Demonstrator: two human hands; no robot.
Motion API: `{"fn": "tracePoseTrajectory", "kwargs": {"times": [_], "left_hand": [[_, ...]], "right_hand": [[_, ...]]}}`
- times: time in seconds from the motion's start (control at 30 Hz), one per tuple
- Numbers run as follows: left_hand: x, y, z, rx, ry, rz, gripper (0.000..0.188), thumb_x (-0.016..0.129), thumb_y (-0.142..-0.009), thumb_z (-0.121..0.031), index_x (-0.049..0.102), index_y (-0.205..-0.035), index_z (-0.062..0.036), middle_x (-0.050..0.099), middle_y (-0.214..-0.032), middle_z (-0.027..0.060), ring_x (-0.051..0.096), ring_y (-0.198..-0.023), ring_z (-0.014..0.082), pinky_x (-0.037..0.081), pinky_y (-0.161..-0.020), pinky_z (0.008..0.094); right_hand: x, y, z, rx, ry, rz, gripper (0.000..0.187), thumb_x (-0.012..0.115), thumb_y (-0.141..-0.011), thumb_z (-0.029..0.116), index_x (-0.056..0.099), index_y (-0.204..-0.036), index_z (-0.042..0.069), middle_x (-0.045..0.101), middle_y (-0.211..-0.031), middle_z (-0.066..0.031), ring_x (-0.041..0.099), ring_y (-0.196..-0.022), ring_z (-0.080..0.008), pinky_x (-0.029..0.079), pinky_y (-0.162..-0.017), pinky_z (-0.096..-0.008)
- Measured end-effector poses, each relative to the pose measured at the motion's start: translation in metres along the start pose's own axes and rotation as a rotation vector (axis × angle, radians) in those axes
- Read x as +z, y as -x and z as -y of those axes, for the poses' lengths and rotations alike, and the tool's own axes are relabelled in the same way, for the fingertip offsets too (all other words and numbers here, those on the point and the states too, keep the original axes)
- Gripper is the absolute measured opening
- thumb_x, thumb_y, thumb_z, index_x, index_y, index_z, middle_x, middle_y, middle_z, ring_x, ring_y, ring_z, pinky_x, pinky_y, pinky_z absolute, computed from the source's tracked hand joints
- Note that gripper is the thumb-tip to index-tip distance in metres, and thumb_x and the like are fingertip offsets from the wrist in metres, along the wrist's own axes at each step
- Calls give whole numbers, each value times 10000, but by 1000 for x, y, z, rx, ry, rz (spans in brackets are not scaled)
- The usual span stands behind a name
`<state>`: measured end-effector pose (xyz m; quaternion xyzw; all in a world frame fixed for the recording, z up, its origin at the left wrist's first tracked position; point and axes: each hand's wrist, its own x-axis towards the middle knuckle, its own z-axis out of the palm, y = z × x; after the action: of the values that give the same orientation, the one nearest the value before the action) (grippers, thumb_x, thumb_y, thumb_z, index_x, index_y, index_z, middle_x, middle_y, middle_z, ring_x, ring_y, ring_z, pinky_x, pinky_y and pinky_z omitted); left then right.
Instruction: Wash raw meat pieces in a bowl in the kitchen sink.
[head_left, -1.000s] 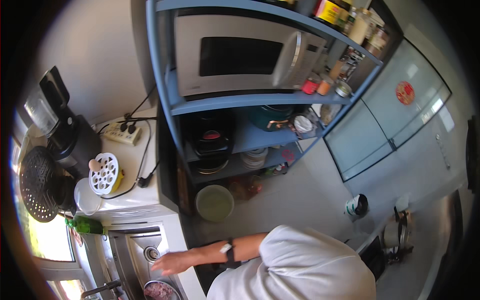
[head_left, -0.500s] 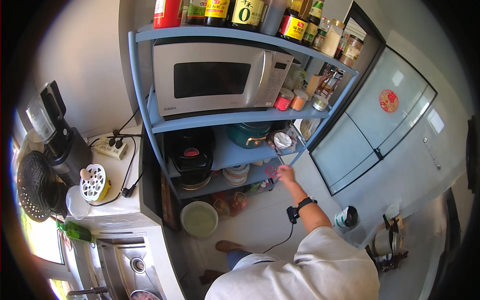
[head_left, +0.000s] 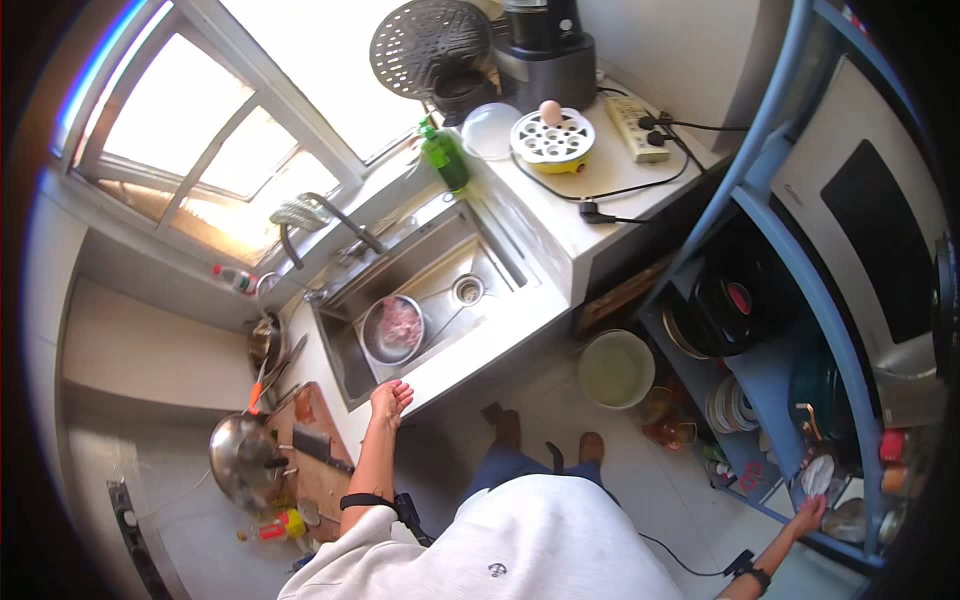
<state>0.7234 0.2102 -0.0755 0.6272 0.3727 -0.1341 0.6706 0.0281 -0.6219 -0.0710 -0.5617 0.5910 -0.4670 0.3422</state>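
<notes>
Widest of all is the pale kitchen floor, spread between the two hands. The single blue shelf unit stands over the right hand's side, while one bright window lies ahead and left of the left hand. A white counter runs just beside the left hand and away to its right. One microwave sits on the shelf, beyond the right hand. One steel sink is let into the counter just ahead of the left hand; one chopping board bearing one knife lies to that hand's left. One bucket of pale green liquid stands on the floor between the hands, farther forward.

One metal bowl rests in the sink, near and ahead of the left hand, with pinkish meat inside; its pieces cannot be counted. The left hand is loosely half-curled, nothing visible in it. The right hand reaches to the shelf edge, just beside one white-topped container; whether its fingers grip or touch it cannot be told. Smallest is one egg, on one egg cooker well ahead and right of the left hand.
</notes>
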Motion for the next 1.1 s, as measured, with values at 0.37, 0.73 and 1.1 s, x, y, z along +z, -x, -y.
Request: {"fn": "tracePoseTrajectory", "kwargs": {"times": [0.37,0.73,1.1], "left_hand": [[-93,-89,-30,-30,-35,-84,161,496,-912,-60,552,-1051,-1,620,-828,107,631,-610,213,563,-506,328],[-113,-271,25,-366,-104,-273,235,641,-862,-160,551,-1009,0,560,-797,98,531,-544,232,509,-475,401],[-120,-293,32,-444,-97,38,159,576,-910,-91,570,-994,44,616,-796,110,618,-641,223,541,-457,306]], "right_hand": [[47,185,-73,382,281,227,272,525,-939,129,590,-1201,93,653,-1025,-57,648,-770,-195,450,-553,-256],[91,308,79,307,520,457,197,518,-932,114,589,-1104,49,628,-922,-73,623,-641,-170,471,-480,-240],[351,481,323,-47,418,969,304,523,-947,54,583,-1236,-19,669,-1132,-117,663,-916,-172,533,-793,-280]]}}
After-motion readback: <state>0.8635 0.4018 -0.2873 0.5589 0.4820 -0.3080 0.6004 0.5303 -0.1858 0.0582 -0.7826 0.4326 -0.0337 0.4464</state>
